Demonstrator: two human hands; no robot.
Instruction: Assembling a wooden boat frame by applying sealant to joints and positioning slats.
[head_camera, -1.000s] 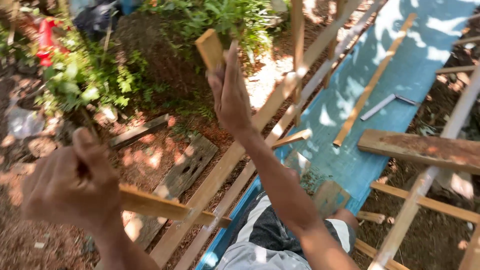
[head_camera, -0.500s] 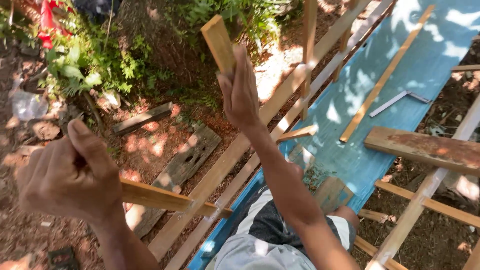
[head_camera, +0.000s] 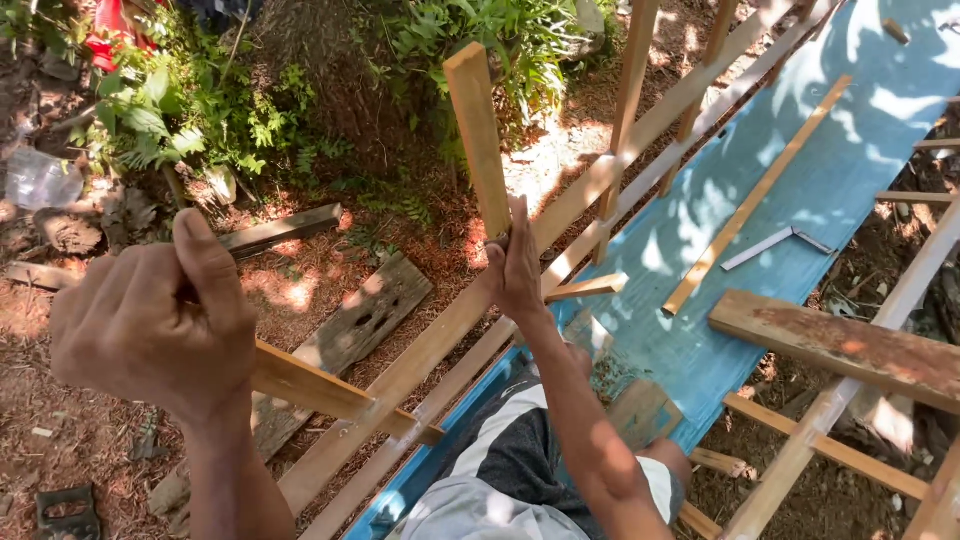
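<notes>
Fingers: Head view. The fingers (head_camera: 150, 330) of your left hand (head_camera: 150, 320) are curled shut around one wooden slat (head_camera: 320, 385), thumb raised on top. The fingers of your right hand (head_camera: 517, 270) are closed on the lower part of an upright slat (head_camera: 480, 135).

Left slat position: It runs from your fist down to the right, its far end touching the long rails (head_camera: 420, 370) of the wooden frame. The grip at the near end reads as a way to steer the far end onto the rail.

Upright slat position: It stands nearly vertical, tilted slightly left, base at the rails. Holding it low probably keeps it steady at the joint.

Count, held slats: Two, one per hand.

Count, long rails: Two, side by side, running diagonally.

Count, loose boards on soil: Two near the frame; one grey board (head_camera: 360, 320) has holes.

Surroundings: A blue panel (head_camera: 800, 190) lies under the frame, carrying one thin strip (head_camera: 755, 195) and one metal square (head_camera: 775, 243). A weathered plank (head_camera: 840, 345) crosses at right. Green plants (head_camera: 200, 100) grow behind.
</notes>
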